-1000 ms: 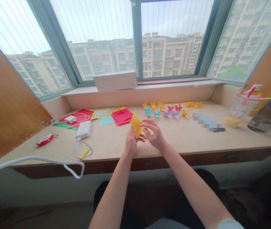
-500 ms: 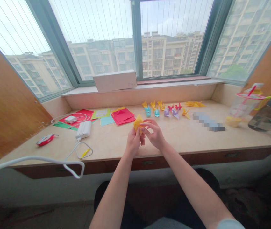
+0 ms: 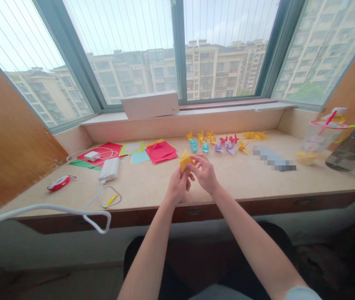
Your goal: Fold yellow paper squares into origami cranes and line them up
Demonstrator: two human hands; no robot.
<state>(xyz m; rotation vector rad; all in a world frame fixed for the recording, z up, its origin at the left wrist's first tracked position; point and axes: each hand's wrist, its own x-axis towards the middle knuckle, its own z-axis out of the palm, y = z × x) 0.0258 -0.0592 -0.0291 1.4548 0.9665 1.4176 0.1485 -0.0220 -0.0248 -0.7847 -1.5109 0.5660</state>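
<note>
Both my hands meet above the front of the beige desk (image 3: 258, 179) and pinch a small folded piece of yellow paper (image 3: 184, 159). My left hand (image 3: 176, 188) grips its lower left side with closed fingers. My right hand (image 3: 206, 172) holds it from the right, fingertips pressed on the fold. Behind them a row of several small paper cranes (image 3: 216, 143) in yellow, blue, purple and red stands on the desk. A stack of red paper sheets (image 3: 161, 151) lies to the left of the cranes.
A white power bank (image 3: 110, 169) with a cable, a white charger (image 3: 92, 156) and a red-white gadget (image 3: 58, 183) lie on the left. A white box (image 3: 151, 105) sits on the sill. A plastic cup (image 3: 318, 137) and a dark bottle (image 3: 351, 150) stand at right.
The yellow paper has been folded smaller and tighter between my hands, which have closed together and shifted slightly right.
</note>
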